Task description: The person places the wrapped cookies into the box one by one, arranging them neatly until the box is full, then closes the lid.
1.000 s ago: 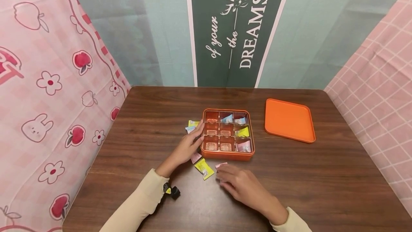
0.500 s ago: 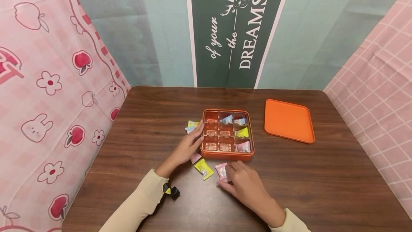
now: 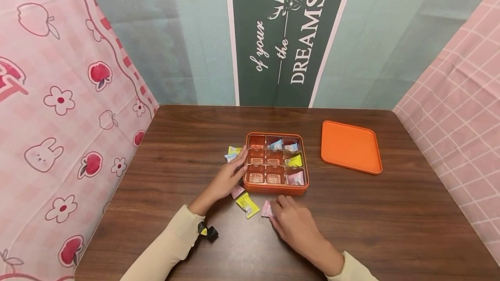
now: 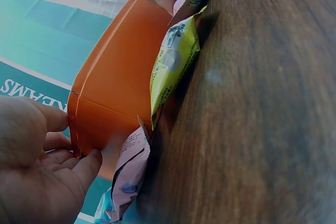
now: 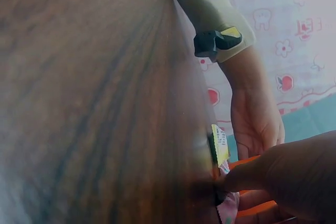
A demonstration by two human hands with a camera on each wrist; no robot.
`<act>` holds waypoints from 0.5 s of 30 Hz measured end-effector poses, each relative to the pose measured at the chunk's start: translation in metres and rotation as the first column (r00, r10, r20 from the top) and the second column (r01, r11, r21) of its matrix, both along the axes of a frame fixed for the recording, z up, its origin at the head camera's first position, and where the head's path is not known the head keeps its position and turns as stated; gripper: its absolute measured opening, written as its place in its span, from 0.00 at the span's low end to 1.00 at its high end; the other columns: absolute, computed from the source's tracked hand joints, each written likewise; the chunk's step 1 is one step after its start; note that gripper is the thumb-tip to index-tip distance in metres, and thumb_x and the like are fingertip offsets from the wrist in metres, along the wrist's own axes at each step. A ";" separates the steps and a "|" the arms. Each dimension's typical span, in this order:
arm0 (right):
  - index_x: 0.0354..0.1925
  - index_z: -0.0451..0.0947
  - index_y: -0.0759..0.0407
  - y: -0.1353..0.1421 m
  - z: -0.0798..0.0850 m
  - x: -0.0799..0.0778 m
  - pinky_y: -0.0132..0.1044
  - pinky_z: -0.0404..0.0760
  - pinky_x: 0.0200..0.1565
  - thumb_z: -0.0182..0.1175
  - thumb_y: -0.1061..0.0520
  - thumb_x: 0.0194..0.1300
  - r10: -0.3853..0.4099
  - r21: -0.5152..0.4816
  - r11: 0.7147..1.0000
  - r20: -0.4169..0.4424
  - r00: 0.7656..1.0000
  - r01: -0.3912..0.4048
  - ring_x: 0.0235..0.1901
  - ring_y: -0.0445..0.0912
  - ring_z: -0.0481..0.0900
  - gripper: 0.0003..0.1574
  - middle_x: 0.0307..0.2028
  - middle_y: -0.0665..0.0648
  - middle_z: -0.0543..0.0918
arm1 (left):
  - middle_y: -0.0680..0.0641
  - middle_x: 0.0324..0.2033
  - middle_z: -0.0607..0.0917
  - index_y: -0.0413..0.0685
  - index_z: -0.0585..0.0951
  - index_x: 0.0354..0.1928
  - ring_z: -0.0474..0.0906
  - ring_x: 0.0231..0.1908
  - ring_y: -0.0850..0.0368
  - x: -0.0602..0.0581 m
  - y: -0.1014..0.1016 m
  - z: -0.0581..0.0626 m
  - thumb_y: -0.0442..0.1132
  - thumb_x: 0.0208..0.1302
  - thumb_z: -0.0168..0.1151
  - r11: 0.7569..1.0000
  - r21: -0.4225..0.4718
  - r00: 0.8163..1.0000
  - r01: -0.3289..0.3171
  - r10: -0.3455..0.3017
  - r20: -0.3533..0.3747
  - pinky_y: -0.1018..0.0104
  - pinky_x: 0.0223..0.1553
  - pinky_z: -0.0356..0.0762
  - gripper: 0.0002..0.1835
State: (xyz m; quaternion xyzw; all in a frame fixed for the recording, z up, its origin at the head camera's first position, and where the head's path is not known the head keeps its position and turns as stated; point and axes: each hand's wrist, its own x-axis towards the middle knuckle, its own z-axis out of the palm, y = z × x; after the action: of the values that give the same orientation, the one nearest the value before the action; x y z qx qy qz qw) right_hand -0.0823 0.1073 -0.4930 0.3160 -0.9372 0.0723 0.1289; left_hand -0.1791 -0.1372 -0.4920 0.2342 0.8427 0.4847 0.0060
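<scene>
My right hand (image 3: 294, 224) pinches a pink wrapped candy (image 3: 266, 210) on the table in front of the box; the right wrist view shows the thumb on one side of the candy (image 5: 229, 208) and fingers on the other. My left hand (image 3: 226, 179) rests with extended fingers against the left side of the orange box (image 3: 276, 189). Inside its divided tray, the right column holds a blue candy (image 3: 291, 147), a yellow candy (image 3: 294, 161) and a pink candy (image 3: 295, 178). Another blue candy (image 3: 275, 144) lies in the top middle compartment.
A loose yellow candy (image 3: 248, 205) lies between the hands. Near the left hand are another pink candy (image 3: 237, 191), a blue candy (image 3: 230, 157) and a yellow candy (image 3: 234, 149), partly covered. An orange lid (image 3: 351, 146) lies on the brown table (image 3: 390, 220) to the right.
My right hand has closed its fingers over the pink candy, which has turned and shifted slightly under them. The left hand stays against the box.
</scene>
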 end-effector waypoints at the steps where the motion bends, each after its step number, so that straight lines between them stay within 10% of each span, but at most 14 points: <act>1: 0.44 0.86 0.58 0.000 0.001 0.000 0.35 0.74 0.20 0.73 0.49 0.59 0.004 -0.005 1.000 0.007 1.000 -0.004 0.33 0.44 0.75 0.18 0.35 0.52 0.78 | 0.39 0.78 0.54 0.35 0.60 0.76 0.53 0.76 0.47 0.000 0.000 0.000 0.34 0.78 0.52 1.000 0.001 1.000 -0.001 0.001 -0.003 0.50 0.75 0.52 0.29; 15: 0.52 0.86 0.56 0.018 0.004 -0.005 0.38 0.84 0.37 0.77 0.52 0.57 -0.008 -0.089 0.996 0.192 0.981 0.025 0.44 0.40 0.77 0.25 0.46 0.48 0.82 | 0.39 0.78 0.54 0.35 0.60 0.76 0.53 0.76 0.47 0.000 0.001 0.000 0.35 0.78 0.52 1.000 -0.017 1.000 -0.006 0.006 -0.007 0.51 0.75 0.52 0.29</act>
State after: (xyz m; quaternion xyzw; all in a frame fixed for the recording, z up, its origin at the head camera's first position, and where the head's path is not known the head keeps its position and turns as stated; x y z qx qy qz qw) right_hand -0.0870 0.1255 -0.4887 0.2935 -0.9435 0.1442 0.0531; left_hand -0.1787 -0.1366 -0.4915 0.2332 0.8476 0.4766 0.0038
